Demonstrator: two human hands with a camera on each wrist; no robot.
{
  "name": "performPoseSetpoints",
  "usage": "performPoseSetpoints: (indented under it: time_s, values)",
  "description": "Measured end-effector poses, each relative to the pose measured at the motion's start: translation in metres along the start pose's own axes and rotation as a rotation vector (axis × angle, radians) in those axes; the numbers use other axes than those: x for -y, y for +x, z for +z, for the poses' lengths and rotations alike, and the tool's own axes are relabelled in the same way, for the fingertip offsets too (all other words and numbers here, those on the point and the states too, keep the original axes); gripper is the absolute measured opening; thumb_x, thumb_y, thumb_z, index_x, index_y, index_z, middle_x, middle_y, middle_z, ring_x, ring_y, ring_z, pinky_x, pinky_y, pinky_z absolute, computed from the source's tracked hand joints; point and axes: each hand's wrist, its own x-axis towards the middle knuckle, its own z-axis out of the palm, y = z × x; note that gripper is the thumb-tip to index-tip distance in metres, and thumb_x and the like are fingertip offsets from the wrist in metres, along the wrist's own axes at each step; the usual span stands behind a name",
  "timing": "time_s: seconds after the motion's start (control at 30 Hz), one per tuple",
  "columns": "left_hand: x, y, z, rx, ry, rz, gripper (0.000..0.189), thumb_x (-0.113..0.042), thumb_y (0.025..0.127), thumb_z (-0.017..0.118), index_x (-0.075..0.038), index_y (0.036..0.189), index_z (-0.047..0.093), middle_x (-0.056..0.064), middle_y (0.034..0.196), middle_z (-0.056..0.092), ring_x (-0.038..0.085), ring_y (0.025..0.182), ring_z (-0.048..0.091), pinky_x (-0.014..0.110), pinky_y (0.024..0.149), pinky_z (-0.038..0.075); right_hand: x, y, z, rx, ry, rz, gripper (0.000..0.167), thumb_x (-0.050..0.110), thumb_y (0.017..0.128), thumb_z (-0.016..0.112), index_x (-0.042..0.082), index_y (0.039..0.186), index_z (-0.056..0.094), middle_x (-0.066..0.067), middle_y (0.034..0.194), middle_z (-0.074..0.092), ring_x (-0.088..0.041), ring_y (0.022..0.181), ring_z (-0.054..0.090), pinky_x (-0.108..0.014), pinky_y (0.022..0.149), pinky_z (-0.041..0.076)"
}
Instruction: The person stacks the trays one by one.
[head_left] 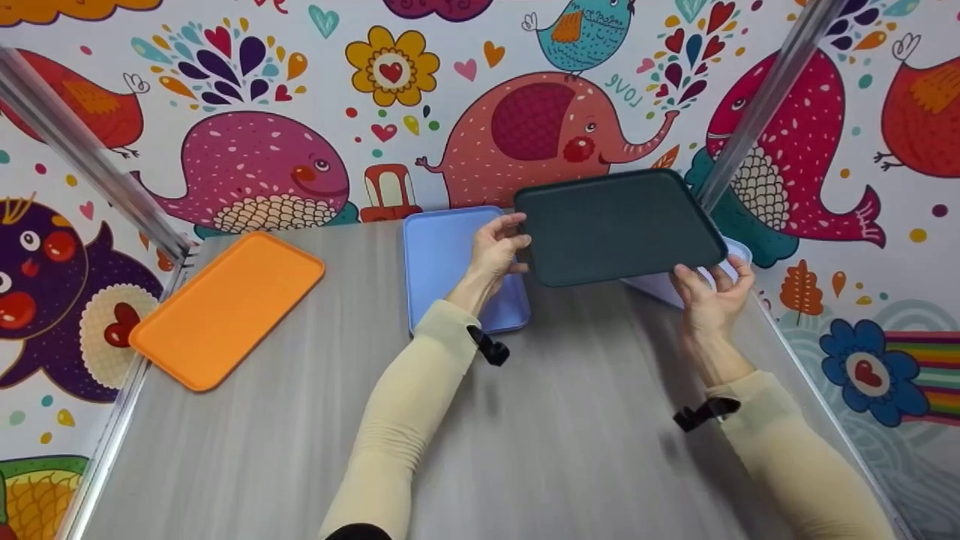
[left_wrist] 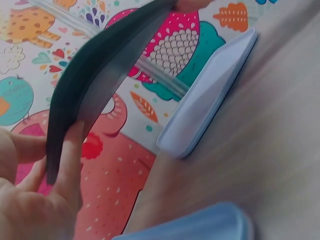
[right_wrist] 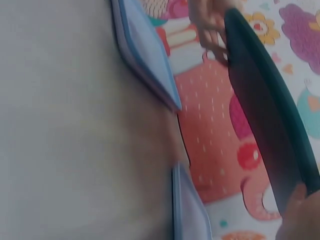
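Both hands hold a dark green rectangular tray (head_left: 619,229) up above the table. My left hand (head_left: 495,251) pinches its left edge, with thumb and fingers on either side in the left wrist view. The right hand (head_left: 711,296) grips the near right corner. Beneath the left hand, a blue tray (head_left: 427,262) lies on the table; its edge looks doubled in the right wrist view, but I cannot tell whether trays are stacked. A pale lilac tray (left_wrist: 207,95) lies at the right, mostly hidden by the dark tray in the head view.
An orange tray (head_left: 232,307) lies slanted at the table's left side. The grey wood-grain table (head_left: 570,450) meets printed cartoon walls at the back and sides. Metal posts (head_left: 761,105) rise at the back corners.
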Motion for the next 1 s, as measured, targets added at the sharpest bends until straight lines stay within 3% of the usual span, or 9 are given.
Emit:
performPoseSetpoints:
  time_s: [0.2, 0.43, 0.6, 0.8, 0.87, 1.0]
  values:
    - [0.009, -0.003, 0.010, -0.065, -0.056, 0.002, 0.049, 0.006, 0.101, 0.069, -0.007, 0.147, 0.070, 0.021, 0.154, 0.064, 0.022, 0.105, 0.067, 0.026, 0.053, 0.061, -0.033, -0.011, 0.023, -0.035, -0.028, -0.031, 0.071, -0.025, 0.088, 0.075, 0.023, 0.132, 0.048, -0.009, 0.124, 0.055, -0.019, 0.093, 0.069, -0.026, 0.076, 0.068]
    - [0.012, -0.006, 0.016, -0.090, -0.058, -0.004, 0.048, 0.003, 0.102, 0.070, -0.010, 0.148, 0.069, 0.018, 0.152, 0.067, 0.022, 0.105, 0.071, 0.029, 0.058, 0.064, -0.060, -0.027, 0.042, -0.026, -0.171, -0.037, 0.070, -0.018, 0.094, 0.074, 0.023, 0.141, 0.043, -0.005, 0.122, 0.055, -0.018, 0.102, 0.065, -0.022, 0.078, 0.064]
    - [0.011, -0.007, 0.016, -0.094, -0.053, 0.001, 0.048, 0.002, 0.102, 0.070, -0.010, 0.149, 0.069, 0.018, 0.153, 0.066, 0.022, 0.104, 0.070, 0.029, 0.059, 0.065, -0.065, -0.033, 0.050, -0.043, -0.201, 0.033, 0.070, -0.015, 0.097, 0.074, 0.025, 0.144, 0.042, -0.003, 0.121, 0.053, -0.017, 0.099, 0.061, -0.025, 0.071, 0.064]
    - [0.010, -0.006, 0.013, -0.082, -0.079, -0.018, 0.048, 0.004, 0.101, 0.070, -0.008, 0.147, 0.068, 0.019, 0.157, 0.062, 0.038, 0.122, 0.070, 0.035, 0.063, 0.068, -0.062, -0.031, 0.053, -0.025, -0.218, 0.066, 0.072, -0.017, 0.097, 0.073, 0.026, 0.145, 0.041, -0.002, 0.124, 0.051, -0.016, 0.091, 0.064, -0.026, 0.069, 0.064]
    - [0.009, -0.005, 0.010, -0.055, -0.095, -0.035, 0.048, 0.004, 0.101, 0.071, -0.008, 0.147, 0.067, 0.019, 0.157, 0.061, 0.037, 0.124, 0.069, 0.040, 0.071, 0.071, -0.060, -0.029, 0.053, -0.016, -0.224, 0.071, 0.071, -0.018, 0.096, 0.072, 0.026, 0.144, 0.041, -0.002, 0.124, 0.051, -0.016, 0.089, 0.066, -0.027, 0.070, 0.065]
    - [0.003, -0.002, 0.002, -0.003, -0.128, -0.053, 0.044, 0.004, 0.102, 0.072, -0.006, 0.144, 0.066, 0.017, 0.149, 0.059, 0.026, 0.111, 0.067, 0.049, 0.085, 0.072, -0.054, -0.025, 0.052, 0.023, -0.224, 0.077, 0.069, -0.016, 0.098, 0.071, 0.026, 0.144, 0.042, -0.003, 0.125, 0.052, -0.014, 0.085, 0.068, -0.029, 0.073, 0.065]
